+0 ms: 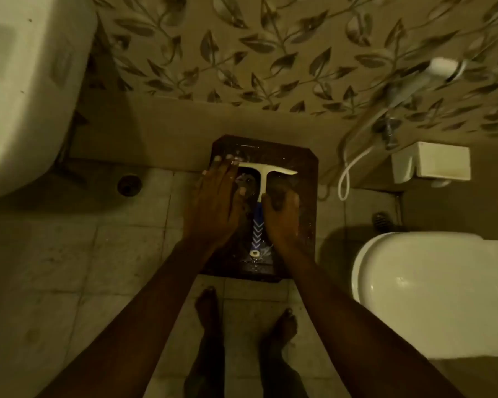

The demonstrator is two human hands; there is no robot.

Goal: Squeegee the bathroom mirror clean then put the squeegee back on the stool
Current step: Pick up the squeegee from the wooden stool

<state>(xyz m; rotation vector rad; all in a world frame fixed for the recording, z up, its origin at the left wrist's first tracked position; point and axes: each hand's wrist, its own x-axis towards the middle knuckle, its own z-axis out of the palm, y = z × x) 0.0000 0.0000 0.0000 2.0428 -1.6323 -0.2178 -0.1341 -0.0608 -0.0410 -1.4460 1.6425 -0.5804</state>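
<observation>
A squeegee (261, 179) with a white T-shaped blade and a blue-and-white patterned handle lies flat on a dark wooden stool (305, 173), blade toward the wall. My left hand (216, 205) hovers over the stool's left side with straight fingers, its fingertips near the blade's left end. On the other side of the handle, my right hand (282, 219) has its fingers curled at the point where the handle meets the white stem; whether it grips the handle cannot be told. No mirror is in view.
A white washbasin (26, 90) overhangs at the left. A closed white toilet (431, 294) stands at the right, with a spray hose (348, 173) and a white wall holder (437, 162) above it. My bare feet (242, 320) stand on the tiled floor before the stool. A floor drain (129, 183) lies left of the stool.
</observation>
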